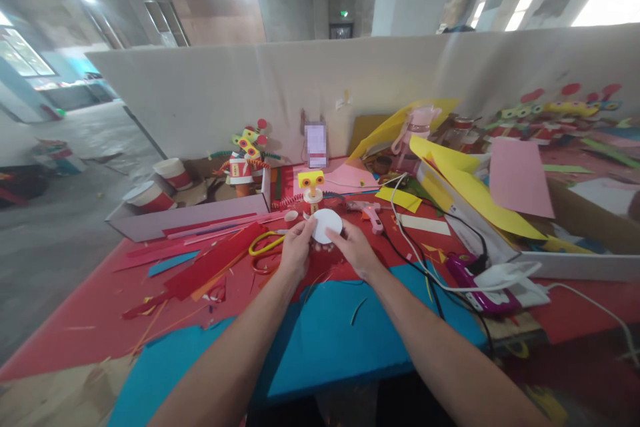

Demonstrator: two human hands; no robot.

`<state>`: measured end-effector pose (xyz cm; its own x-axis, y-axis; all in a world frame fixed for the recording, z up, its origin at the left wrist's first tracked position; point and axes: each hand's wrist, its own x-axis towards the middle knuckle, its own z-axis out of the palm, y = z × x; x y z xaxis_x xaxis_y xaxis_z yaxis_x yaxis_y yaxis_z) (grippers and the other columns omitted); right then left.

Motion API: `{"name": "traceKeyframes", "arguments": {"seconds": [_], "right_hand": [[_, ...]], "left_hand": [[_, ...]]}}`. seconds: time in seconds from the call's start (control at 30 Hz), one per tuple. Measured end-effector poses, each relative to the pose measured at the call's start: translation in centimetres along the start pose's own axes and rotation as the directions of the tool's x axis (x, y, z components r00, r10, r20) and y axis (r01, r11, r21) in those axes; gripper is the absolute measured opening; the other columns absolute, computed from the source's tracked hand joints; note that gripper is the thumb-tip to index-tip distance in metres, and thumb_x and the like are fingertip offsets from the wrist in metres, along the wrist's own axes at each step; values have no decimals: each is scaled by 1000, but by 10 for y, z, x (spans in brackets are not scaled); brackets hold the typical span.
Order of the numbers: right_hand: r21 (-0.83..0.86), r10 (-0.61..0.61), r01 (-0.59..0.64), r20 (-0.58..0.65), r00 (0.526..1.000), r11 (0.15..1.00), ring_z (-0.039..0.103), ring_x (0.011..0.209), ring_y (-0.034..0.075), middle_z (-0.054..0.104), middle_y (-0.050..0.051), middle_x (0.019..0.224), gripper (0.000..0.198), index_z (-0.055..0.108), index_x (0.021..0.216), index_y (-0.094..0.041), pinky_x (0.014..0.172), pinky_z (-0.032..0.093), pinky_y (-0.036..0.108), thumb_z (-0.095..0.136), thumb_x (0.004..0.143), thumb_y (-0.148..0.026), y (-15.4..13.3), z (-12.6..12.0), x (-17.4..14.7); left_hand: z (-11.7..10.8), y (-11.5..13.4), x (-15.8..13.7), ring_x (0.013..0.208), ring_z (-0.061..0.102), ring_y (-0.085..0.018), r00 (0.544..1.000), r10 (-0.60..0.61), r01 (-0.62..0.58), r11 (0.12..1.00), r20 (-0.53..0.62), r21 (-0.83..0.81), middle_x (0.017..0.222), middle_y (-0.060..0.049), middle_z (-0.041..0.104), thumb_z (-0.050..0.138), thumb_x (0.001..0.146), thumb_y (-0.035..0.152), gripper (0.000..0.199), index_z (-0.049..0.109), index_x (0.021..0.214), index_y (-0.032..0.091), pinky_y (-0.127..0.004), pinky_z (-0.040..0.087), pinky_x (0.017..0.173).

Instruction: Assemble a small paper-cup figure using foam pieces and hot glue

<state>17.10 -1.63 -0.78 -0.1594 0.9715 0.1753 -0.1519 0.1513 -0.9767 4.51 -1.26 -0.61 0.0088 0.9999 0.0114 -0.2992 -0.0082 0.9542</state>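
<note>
Red craft table w/ blue sheets, paper scraps everywhere. Both hands meet at centre on white paper cup, held base toward cam: left hand fingers pinch its left rim, right hand fingers curl on right rim. Yellow scissors just left; pink glue gun near, behind-right.

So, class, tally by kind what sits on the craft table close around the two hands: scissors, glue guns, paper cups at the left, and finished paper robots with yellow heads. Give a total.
Scissors: 1
Glue gun: 1
Paper cups: 2
Paper robots with yellow heads: 2
Total: 6
Both hands, left hand and right hand, hold a white disc.
</note>
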Motion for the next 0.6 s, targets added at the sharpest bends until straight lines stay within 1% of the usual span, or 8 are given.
{"name": "traceKeyframes", "arguments": {"seconds": [0.07,0.13,0.17,0.23,0.3,0.4,0.53,0.6], "right_hand": [[-54,-22,20,-44,999,998,60,63,17,67,3,72,41,63,99,-15,61,51,28,57,80,-51,2,-4,2],[-85,-15,9,-73,997,996,58,55,15,65,3,66,43,63,100,-14,54,50,27,53,83,-52,5,-8,3],[-95,-4,-4,-78,997,995,56,50,15,63,2,61,44,63,102,-14,50,48,26,52,83,-53,6,-10,4],[-114,16,-24,-72,997,993,54,42,15,59,-1,52,45,61,106,-15,43,46,26,49,85,-53,7,-12,4],[-145,5,-14,-66,998,989,54,39,15,56,-2,47,44,60,107,-15,42,46,26,47,86,-51,6,-13,4],[-221,-29,10,-85,996,975,53,38,15,56,-2,48,37,62,100,-16,39,45,27,47,86,-48,3,-14,2],[-267,-13,-10,-87,996,964,50,36,15,53,-3,44,31,63,90,-17,36,41,26,48,85,-43,0,-16,1],[-279,0,-17,-60,998,960,49,35,15,51,-3,42,29,63,86,-18,35,39,25,47,85,-43,1,-16,1]], "left_hand": [[-1,0,0,39,44,-7,999,21,-25,994,31,109,46,2,52,60,77,55,43,58,63,14,-20,32,41],[-4,3,-1,47,48,-9,989,147,-145,950,16,277,52,1,55,58,81,51,38,60,66,15,-21,37,48],[-6,5,-2,53,51,-10,967,254,-236,895,2,379,58,1,58,58,82,46,32,61,71,16,-22,40,53],[-9,9,-2,70,55,-14,881,471,-410,709,48,573,74,-2,63,61,82,34,17,64,79,18,-25,44,66],[-12,13,-1,81,56,-16,799,564,-536,507,210,675,83,-4,65,60,83,26,10,67,82,20,-29,44,75],[-14,12,1,82,57,-17,717,546,-663,345,433,664,83,-5,66,57,85,22,13,69,82,21,-30,45,76],[-15,9,3,82,57,-18,644,510,-739,222,570,635,82,-7,66,53,88,22,16,69,86,21,-32,45,78],[-15,10,2,85,57,-19,608,471,-760,111,639,641,84,-8,65,49,90,20,19,68,87,19,-33,45,80]]}}
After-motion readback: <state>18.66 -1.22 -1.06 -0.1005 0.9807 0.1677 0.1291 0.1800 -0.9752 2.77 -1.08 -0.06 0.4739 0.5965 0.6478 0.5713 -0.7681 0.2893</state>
